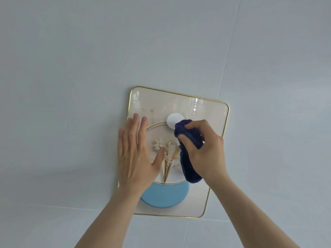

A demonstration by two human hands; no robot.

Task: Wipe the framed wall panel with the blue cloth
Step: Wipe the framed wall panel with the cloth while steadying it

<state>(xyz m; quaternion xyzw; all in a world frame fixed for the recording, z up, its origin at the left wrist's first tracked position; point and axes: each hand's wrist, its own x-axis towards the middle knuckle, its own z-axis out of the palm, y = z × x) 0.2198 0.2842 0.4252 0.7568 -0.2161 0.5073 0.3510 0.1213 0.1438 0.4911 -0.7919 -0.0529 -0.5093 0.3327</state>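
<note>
A gold-framed wall panel [202, 108] with a glossy picture of flowers in a blue vase hangs on the pale wall, slightly tilted. My left hand [136, 153] lies flat with fingers spread over the panel's left edge, half on the wall. My right hand [204, 149] grips a bunched dark blue cloth [189, 169] and presses it against the picture's middle, just below a white disc in the picture. One end of the cloth hangs down beneath my fist.
Pale grey-blue wall tiles [89, 59] surround the panel, with thin seams running down at the right and across below the frame. Nothing else hangs on the wall in view.
</note>
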